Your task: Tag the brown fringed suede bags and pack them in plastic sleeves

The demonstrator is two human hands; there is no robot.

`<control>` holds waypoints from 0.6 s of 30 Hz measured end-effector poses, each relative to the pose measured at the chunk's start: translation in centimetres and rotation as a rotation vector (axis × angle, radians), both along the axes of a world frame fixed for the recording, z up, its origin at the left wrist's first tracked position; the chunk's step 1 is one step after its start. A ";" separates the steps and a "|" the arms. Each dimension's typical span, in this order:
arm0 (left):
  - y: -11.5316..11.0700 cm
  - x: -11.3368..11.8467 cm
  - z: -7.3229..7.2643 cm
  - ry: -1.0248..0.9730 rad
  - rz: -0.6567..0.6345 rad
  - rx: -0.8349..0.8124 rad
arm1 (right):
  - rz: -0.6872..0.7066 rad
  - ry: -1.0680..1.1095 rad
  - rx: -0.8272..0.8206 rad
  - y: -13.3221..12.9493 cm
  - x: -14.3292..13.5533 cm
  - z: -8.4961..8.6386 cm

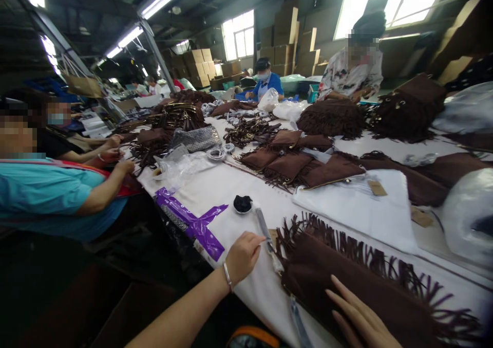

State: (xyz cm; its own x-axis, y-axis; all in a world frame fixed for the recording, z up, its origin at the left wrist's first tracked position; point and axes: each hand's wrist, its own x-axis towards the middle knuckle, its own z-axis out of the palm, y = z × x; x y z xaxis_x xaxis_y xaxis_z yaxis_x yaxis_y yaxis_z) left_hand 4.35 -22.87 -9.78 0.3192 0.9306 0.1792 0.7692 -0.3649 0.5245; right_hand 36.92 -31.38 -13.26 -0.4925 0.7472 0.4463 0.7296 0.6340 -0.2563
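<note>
A dark brown fringed bag [346, 266] lies flat on the white table [215, 183] in front of me, its fringe pointing away and to the right. My right hand [356, 312] rests on its near side with fingers spread, holding nothing. My left hand [244, 255], with a bangle on the wrist, is at the bag's left end. Its fingers are pinched together by a thin grey wrapped strip [264, 223]; what they hold is too small to make out. Just beyond that hand sits a small white dish [243, 206] with something black in it. A second grey strip [299, 322] lies at the bag's near edge.
Purple tape [200, 224] marks the table's left edge. Brown pouches [288, 165], a white sheet [358, 209], clear plastic [470, 219] and fringed piles [331, 116] lie farther back. People work at the left [46, 194] and far side [265, 83].
</note>
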 end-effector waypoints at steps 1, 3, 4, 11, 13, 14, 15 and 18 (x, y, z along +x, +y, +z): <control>1.3 -0.3 0.0 0.086 -0.071 0.122 | -0.023 0.026 -0.054 0.6 -1.6 0.3; 3.6 -0.4 -0.5 0.246 -0.170 0.250 | -0.049 0.085 -0.154 1.8 -4.4 0.5; 4.6 -0.3 -0.8 0.312 -0.198 0.290 | -0.045 0.106 -0.203 2.4 -5.6 0.5; 6.0 -0.7 0.8 0.595 -0.401 0.439 | -0.083 0.163 -0.398 7.0 -10.9 1.4; 4.7 -1.5 2.1 0.647 -0.427 0.405 | -0.088 0.193 -0.405 7.5 -11.3 1.4; 3.9 -1.9 2.8 0.672 -0.427 0.364 | -0.086 0.214 -0.410 7.6 -11.4 1.3; 2.9 -2.3 3.3 0.693 -0.416 0.307 | -0.084 0.236 -0.414 7.6 -11.3 1.2; -0.3 -2.8 4.3 0.682 -0.297 0.016 | -0.101 0.271 -0.411 6.9 -10.4 0.9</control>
